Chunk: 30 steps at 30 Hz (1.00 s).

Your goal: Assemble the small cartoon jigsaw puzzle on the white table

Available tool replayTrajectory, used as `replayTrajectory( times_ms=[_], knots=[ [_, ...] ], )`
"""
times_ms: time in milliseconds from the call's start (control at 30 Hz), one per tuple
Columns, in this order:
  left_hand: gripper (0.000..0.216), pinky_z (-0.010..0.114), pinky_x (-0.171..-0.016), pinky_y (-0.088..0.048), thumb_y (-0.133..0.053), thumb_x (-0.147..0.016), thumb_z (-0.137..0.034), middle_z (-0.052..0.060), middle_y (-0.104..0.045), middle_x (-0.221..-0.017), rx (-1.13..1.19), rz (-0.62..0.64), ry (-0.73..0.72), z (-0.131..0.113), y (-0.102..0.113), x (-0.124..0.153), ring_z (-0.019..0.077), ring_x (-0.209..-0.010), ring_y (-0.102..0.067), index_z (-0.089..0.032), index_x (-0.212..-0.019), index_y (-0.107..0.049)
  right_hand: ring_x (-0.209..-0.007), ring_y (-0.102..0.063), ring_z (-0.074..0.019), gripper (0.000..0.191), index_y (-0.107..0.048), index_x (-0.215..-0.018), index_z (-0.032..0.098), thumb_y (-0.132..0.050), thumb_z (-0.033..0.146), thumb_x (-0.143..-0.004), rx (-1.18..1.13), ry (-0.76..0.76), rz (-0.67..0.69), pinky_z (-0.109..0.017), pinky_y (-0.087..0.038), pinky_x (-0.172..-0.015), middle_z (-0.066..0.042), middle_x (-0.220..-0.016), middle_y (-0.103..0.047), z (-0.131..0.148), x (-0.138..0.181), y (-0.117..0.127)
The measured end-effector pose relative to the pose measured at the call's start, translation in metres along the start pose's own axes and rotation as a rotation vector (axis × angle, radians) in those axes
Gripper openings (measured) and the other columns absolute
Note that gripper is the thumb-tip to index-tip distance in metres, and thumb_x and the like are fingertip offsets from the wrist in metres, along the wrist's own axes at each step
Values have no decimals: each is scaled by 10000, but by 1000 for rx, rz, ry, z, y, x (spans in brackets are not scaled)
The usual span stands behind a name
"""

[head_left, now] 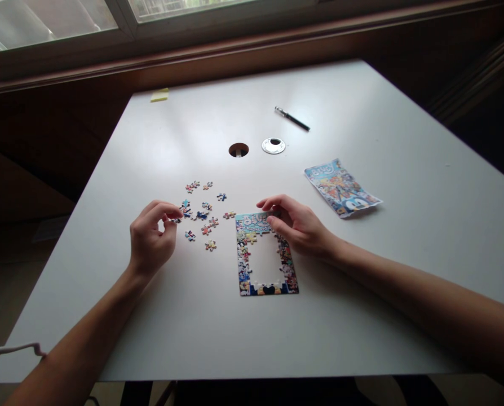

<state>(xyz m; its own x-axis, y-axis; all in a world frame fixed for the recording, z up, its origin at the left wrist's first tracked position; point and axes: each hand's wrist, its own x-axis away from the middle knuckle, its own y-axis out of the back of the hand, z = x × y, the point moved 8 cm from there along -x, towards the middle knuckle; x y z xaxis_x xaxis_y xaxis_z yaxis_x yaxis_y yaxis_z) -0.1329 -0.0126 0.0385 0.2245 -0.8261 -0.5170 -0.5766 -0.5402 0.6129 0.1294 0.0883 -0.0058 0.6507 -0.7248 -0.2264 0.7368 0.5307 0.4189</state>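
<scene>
A jigsaw puzzle [242, 265] lies on the white table with its border joined and its middle showing bare tabletop. My right hand [298, 226] rests at its upper right edge, fingers apart and loosely curved, thumb over the title strip. To the left of the puzzle, my left hand [154, 234] has thumb and index finger pinched on a small dark puzzle piece [176, 220], mostly covered by the fingertips. Several loose puzzle pieces [202, 215] are scattered between that hand and the puzzle.
A creased printed picture sheet [340, 189] lies to the right. Farther back are a black pen [293, 119], a round cable hole [238, 150] and a metal ring cover [273, 145]. A yellow sticky note [159, 95] is at the far left corner. A window runs behind the table [201, 332].
</scene>
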Motion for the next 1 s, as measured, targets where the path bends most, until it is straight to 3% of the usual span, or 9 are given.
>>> replayTrajectory(
  times_ms=[767, 1000],
  knots=[
    [265, 275, -662, -468, -517, -722, 43, 15, -644, -799, 52, 18, -49, -5, -1, 0, 149, -755, -609, -185, -748, -649, -1039, -649, -223, 191, -582, -1134, 229, -527, 239, -952, -55, -15, -15, -411, -532, -922, -86, -1184, -670, 0, -1, 1],
    [276, 274, -635, -450, -512, -713, 51, 17, -641, -801, 76, 25, -50, -4, -2, 1, 148, -744, -599, -185, -744, -652, -1049, -628, -250, 255, -699, -782, 219, -519, 40, -802, 241, 164, -106, -445, -524, -906, -80, -1131, -680, 19, 2, 6]
  ],
)
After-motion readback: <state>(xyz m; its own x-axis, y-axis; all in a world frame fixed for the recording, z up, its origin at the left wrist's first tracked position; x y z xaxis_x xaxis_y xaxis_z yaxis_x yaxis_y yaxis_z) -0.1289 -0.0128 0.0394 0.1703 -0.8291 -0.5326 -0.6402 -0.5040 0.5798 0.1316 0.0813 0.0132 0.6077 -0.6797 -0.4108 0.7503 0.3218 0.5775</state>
